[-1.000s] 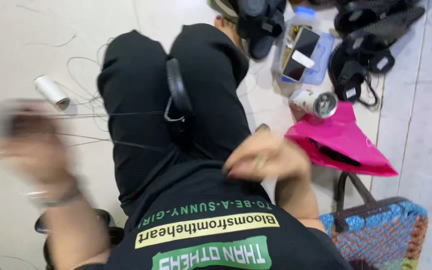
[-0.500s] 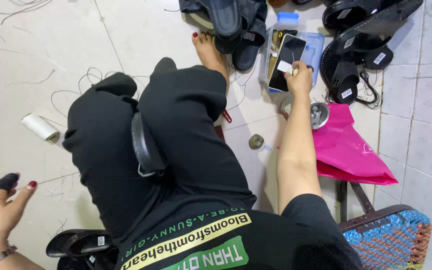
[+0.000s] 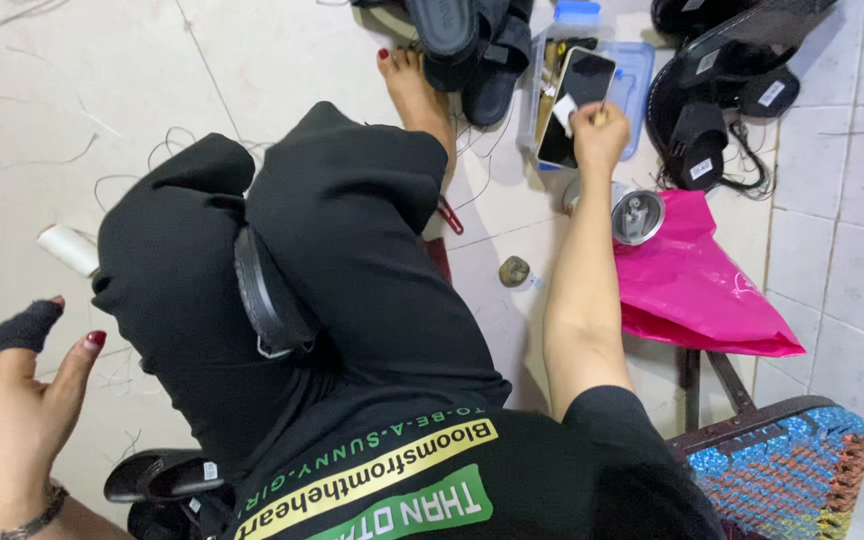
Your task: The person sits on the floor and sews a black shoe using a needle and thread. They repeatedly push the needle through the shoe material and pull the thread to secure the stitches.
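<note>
Head view shows me looking straight down over black-trousered crossed legs (image 3: 292,290) on a pale tiled floor (image 3: 102,90), and I take the legs as my landmark. Beyond the legs and to their right, my right hand (image 3: 600,135) is stretched out over a clear plastic box (image 3: 642,75) with a dark phone (image 3: 577,105) lying in it; the fingers are pinched narrow around a thin stick-like thing poking up from the fist, too small for me to say what it is, and a small white scrap sits against the phone just beside the knuckles. To the left of the legs, near the bottom edge, my left hand (image 3: 17,420) is raised with the fingers spread wide and holding nothing; its forefinger wears a black fabric cover and a bracelet circles the wrist. A black sandal sole (image 3: 267,295) lies across the lap, on top of the legs. Left of the legs a white spool of thread (image 3: 67,248) rests on the floor, with loose threads scattered about. Right of the legs sit a small round silver tin (image 3: 637,217) and a bright pink plastic bag (image 3: 697,290), the tin touching the bag's upper edge. Past the legs, at the top, a bare foot (image 3: 414,95) meets a pile of black sandals (image 3: 472,45), and more black sandals (image 3: 722,90) lie right of the box. A woven multicoloured seat (image 3: 782,470) sits right of the legs at the lower corner.
</note>
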